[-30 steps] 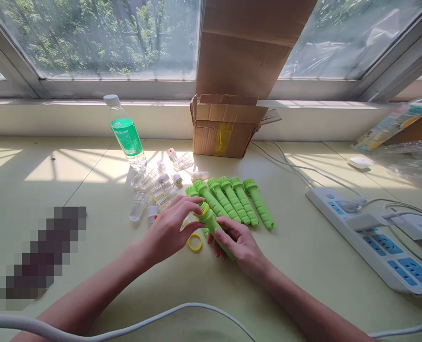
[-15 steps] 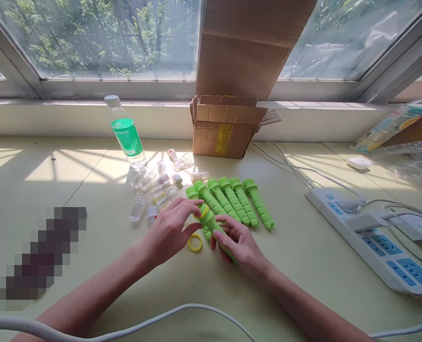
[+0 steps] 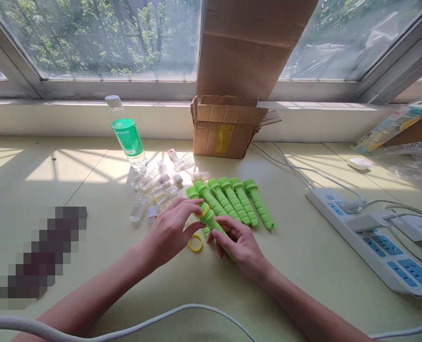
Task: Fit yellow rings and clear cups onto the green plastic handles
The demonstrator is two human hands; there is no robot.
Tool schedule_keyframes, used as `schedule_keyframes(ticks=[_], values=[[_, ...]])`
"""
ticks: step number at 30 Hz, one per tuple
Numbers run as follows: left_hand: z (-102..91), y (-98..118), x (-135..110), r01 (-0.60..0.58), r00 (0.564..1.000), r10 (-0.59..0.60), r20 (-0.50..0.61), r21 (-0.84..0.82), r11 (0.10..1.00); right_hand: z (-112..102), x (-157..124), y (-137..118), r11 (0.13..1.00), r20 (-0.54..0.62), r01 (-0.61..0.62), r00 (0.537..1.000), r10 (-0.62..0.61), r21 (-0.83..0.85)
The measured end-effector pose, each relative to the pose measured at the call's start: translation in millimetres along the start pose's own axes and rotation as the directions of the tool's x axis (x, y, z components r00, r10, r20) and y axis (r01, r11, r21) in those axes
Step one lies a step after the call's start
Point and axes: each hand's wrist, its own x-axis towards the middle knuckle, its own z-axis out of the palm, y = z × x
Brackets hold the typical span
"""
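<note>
My right hand [image 3: 242,244] is wrapped round the body of a green plastic flashlight tube [image 3: 211,220], its threaded end tilted up and to the left. At that end, the thumb and fingers of my left hand [image 3: 171,227] pinch a yellow ring [image 3: 205,209] that sits around the tube, partly hidden by the fingers. Just below lies a loose yellow ring [image 3: 195,243] on the table. Several more green flashlight tubes [image 3: 235,202] lie side by side behind my hands. Clear ribbed plastic pieces [image 3: 138,207] and small white-capped parts [image 3: 177,178] are scattered to the left.
A bottle with a green label [image 3: 128,137] and an open cardboard box [image 3: 225,130] stand near the window. On the right lies a white power strip [image 3: 360,232] with plugs and cables. A grey cable [image 3: 189,306] crosses the front. A blurred-out dark object [image 3: 43,259] is at left.
My right hand's fingers have shifted slightly around the green flashlight tube. The left hand keeps its pinch at the threaded end, and the other things lie as before.
</note>
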Motion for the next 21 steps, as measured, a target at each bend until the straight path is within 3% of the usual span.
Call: schedule_keyframes(ticks=[10, 16, 21], values=[[0.7, -2.5, -0.3, 0.014, 1.000, -0.013, 0.018, -0.016, 1.000, -0.8, -0.9, 0.7, 0.999, 0.086, 0.004, 0.996, -0.007, 0.034], [-1.0, -3.8, -2.2, -0.006, 0.995, 0.009, 0.101, -0.029, 1.000, -1.3, -1.3, -2.4, 0.999, 0.041, -0.040, 0.998, 0.040, -0.016], [1.4, -3.6, -3.5, -0.026, 0.998, 0.027, 0.051, -0.023, 0.999, 0.1, -0.8, -3.4, 0.996, 0.020, -0.086, 0.996, 0.086, -0.015]])
